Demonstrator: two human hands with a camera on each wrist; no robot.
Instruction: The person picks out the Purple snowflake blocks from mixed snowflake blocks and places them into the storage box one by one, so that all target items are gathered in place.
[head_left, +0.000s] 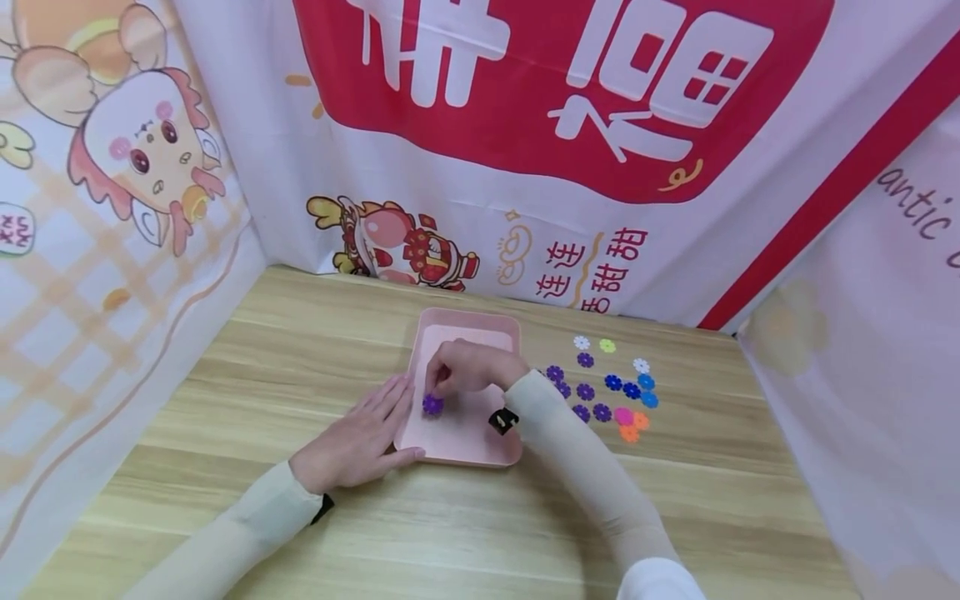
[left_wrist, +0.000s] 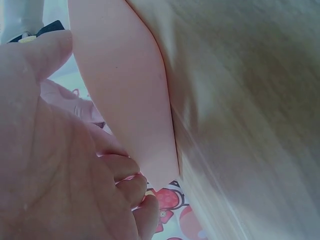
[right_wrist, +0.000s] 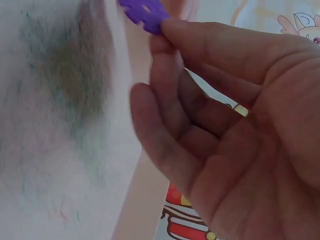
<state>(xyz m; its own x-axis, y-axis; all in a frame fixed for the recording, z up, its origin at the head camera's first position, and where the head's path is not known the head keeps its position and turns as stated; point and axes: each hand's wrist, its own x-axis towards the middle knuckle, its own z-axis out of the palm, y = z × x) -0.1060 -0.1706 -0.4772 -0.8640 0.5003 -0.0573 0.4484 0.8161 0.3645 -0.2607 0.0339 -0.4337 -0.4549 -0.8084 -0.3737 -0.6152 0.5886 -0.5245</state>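
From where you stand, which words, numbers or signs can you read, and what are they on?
"福": red patch on the back curtain, beside a cut-off character
"连", repeated: back curtain, below the patch
"甜", repeated: beside "连"
"antic", then a cut-off letter: right curtain
Badge on left curtain: too small to read

Right grip pinches a purple notched disc

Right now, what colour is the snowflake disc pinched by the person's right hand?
The snowflake disc is purple; it shows best in the right wrist view.
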